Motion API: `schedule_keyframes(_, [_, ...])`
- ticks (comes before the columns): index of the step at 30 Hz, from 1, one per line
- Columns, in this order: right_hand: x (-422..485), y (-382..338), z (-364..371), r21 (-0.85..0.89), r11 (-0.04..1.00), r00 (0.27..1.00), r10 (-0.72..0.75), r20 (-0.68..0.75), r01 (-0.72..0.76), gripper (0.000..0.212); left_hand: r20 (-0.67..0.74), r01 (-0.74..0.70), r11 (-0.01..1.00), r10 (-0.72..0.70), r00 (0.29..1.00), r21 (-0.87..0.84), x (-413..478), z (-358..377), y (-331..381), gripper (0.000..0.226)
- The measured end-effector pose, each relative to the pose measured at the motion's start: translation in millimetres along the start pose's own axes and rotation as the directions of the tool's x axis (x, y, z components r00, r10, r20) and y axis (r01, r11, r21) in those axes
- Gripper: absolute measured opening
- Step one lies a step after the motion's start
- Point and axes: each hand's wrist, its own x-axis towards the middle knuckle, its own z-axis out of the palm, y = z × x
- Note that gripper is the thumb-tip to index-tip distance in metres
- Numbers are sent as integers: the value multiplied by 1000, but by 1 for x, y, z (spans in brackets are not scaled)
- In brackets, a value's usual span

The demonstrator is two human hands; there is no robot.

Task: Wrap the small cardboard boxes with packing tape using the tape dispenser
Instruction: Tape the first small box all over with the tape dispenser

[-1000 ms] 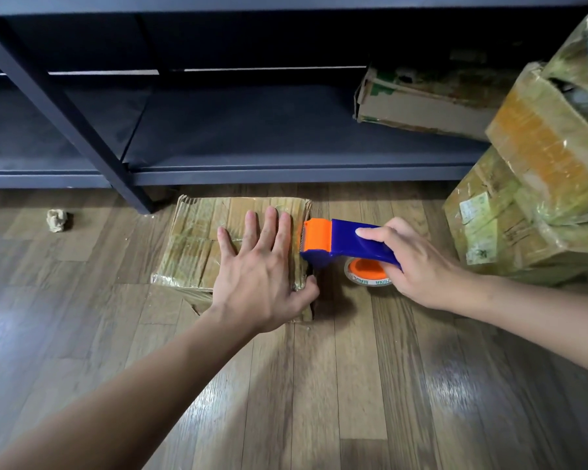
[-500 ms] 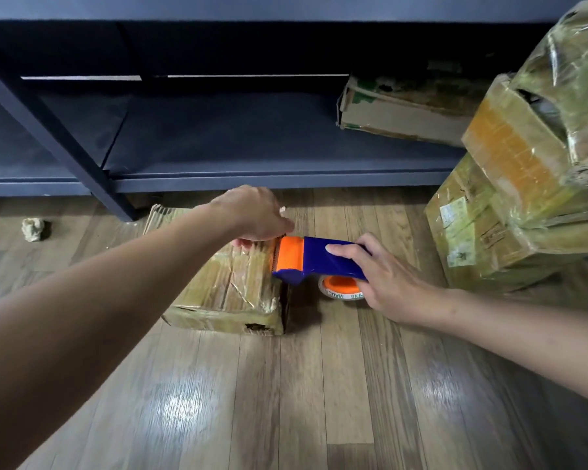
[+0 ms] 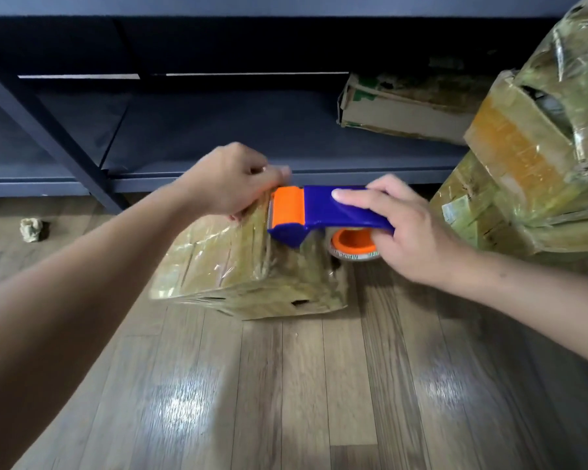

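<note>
One tape-glossy box (image 3: 245, 266), tilted: L hand (image 3: 231, 181) grips it, R hand (image 3: 411, 232) grips dispenser (image 3: 319, 212).

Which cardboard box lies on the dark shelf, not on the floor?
The flat, worn box at the shelf's right end. The taped box in the middle and the stack at far right are off it.

Not one word comes through clean. Red lettering runs round the white rim of the tape roll (image 3: 353, 255), upside down and too smeared to make out. Over on the right, a pale sticker (image 3: 453, 211) on the low stacked box (image 3: 482, 198), print far too small. On the far shelf (image 3: 252, 130), green marks on the flat carton (image 3: 404, 113), no legible letters.
</note>
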Motion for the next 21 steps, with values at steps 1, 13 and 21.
schedule_keyframes(1, [8,-6,-8,-7,1000,1000,-23,-14,23,61,-55,7,989,-15,998,-148,-3,-3,-1,51])
schedule_keyframes(13, [60,-92,-4,-350,903,901,-83,426,248,53,61,209,453,-320,945,-866,-62,46,-69,54])
schedule_keyframes(21, [70,-112,19,-418,845,901,-157,404,334,51,23,213,549,-331,943,-809,-71,43,-89,42])
